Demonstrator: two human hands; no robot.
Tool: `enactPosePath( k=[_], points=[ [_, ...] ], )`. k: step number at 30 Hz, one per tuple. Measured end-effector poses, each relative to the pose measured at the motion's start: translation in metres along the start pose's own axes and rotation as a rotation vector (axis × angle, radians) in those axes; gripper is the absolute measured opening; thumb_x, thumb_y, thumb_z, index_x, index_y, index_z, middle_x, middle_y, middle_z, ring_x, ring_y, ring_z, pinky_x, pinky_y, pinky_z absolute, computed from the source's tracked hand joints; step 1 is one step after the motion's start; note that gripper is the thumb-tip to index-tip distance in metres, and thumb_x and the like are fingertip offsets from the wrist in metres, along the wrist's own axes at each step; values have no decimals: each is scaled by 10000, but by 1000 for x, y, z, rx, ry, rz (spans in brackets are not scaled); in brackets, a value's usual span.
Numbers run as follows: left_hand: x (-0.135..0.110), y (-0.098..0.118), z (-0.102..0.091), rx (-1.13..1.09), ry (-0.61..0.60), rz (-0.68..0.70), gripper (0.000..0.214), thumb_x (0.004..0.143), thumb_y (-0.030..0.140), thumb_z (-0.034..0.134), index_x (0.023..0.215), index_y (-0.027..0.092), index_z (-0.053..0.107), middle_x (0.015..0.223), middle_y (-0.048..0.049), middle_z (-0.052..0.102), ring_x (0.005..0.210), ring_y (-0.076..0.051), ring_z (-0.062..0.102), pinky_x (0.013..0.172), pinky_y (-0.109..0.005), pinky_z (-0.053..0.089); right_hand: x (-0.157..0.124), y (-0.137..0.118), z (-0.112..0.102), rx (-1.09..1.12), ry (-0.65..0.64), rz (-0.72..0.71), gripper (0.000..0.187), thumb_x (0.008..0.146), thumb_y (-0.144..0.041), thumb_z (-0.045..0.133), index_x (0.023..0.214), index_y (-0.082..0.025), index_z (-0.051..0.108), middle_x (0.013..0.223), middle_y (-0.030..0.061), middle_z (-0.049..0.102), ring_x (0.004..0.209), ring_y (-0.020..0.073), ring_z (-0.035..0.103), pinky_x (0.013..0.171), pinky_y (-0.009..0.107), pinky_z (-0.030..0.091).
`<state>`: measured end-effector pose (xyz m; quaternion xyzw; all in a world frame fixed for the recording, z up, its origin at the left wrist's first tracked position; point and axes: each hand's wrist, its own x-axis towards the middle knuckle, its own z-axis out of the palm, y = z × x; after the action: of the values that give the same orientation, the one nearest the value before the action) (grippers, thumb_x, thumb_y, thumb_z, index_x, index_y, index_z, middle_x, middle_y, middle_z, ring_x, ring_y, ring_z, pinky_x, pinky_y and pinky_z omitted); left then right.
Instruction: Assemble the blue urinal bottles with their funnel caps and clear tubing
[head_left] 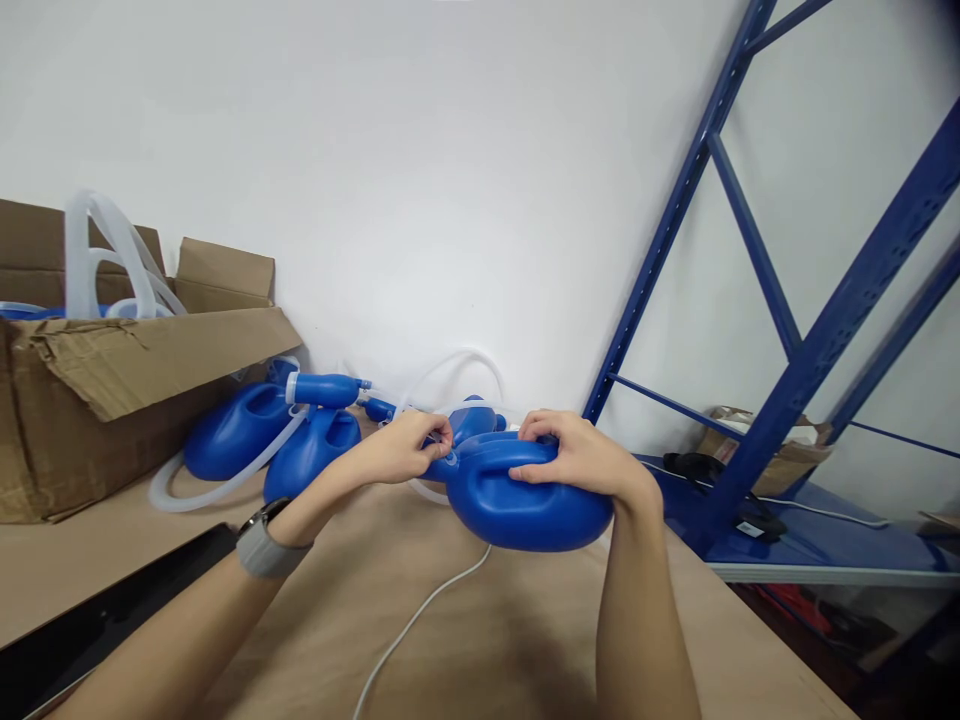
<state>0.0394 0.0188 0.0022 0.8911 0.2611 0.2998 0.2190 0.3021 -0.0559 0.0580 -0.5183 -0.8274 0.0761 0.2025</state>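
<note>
A blue plastic bottle [517,505] with a moulded handle lies on the brown table [480,640] in front of me. My right hand [581,455] is closed over its handle and top. My left hand [405,445], a watch on its wrist, pinches at the bottle's neck, where a clear tube fitting [448,458] meets it. What exactly the fingertips pinch is too small to make out. A thin white tube [420,620] runs from under the bottle towards me.
Two more blue bottles [236,430] [311,455] with clear hoses [217,485] lie behind on the left. An open cardboard box [112,390] holding hoses stands at far left. A blue metal rack [810,350] stands on the right. A dark flat panel [105,620] lies at lower left.
</note>
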Motion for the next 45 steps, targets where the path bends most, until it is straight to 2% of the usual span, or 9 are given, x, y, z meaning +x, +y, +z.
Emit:
enactPosePath(
  k=[9,15,21,25,27,31,34,39,45],
  points=[
    [0,-5,3,-702,-64,-84,216,890,375,717,852,176,641,941,-87,735,958,-225,670,880,-346,499,-11,11,-9,87,-21,-6,290,737,-464,836,776,-213,696,969,20,697,883,220,652,802,328,482],
    [7,-5,1,-1326,227,-213,252,791,166,755,706,176,518,637,37,518,653,-109,585,660,-228,498,-14,24,-11,209,32,-25,312,739,-469,840,723,-203,676,939,26,690,882,222,654,825,335,497],
    [14,0,15,-1435,362,-420,246,728,17,601,624,182,452,569,40,461,508,-76,484,464,-175,398,-10,26,-7,262,-70,22,314,798,-515,795,819,-204,755,991,41,718,900,222,663,824,325,519],
    [8,-6,-8,-1489,506,-385,239,751,7,558,661,193,438,528,81,400,427,-49,390,516,-180,465,-17,41,-11,284,-28,79,387,831,-576,746,824,-189,753,932,44,705,870,216,653,777,310,515],
    [2,-14,-27,-1441,644,-295,229,756,17,579,679,189,448,528,104,402,388,-26,305,585,-201,514,-26,49,-15,297,36,102,435,853,-604,706,770,-178,736,840,39,675,795,199,629,715,302,503],
    [-11,-30,-52,-983,375,-368,155,745,186,727,727,171,573,578,42,557,442,-63,444,528,-218,445,-42,53,-23,356,101,115,419,807,-592,759,739,-180,731,878,54,677,802,213,647,703,315,529],
    [-14,-41,-50,-521,239,-400,205,720,281,753,857,176,644,652,-14,663,557,-150,597,551,-247,432,-44,45,-25,308,83,107,360,736,-546,836,754,-199,744,995,68,707,910,251,676,806,349,556],
    [-8,-40,-30,171,336,-264,226,731,220,631,945,188,697,963,-81,723,858,-246,677,784,-342,495,-31,40,-19,190,-54,200,378,717,-555,842,817,-207,734,1078,57,706,986,270,670,907,360,517],
    [-5,-2,-13,52,-106,5,256,910,345,525,878,168,707,855,-51,727,763,-197,627,698,-290,455,-24,44,-15,222,-42,149,367,733,-555,832,819,-214,727,1081,47,690,1030,274,651,922,351,496]
  ],
)
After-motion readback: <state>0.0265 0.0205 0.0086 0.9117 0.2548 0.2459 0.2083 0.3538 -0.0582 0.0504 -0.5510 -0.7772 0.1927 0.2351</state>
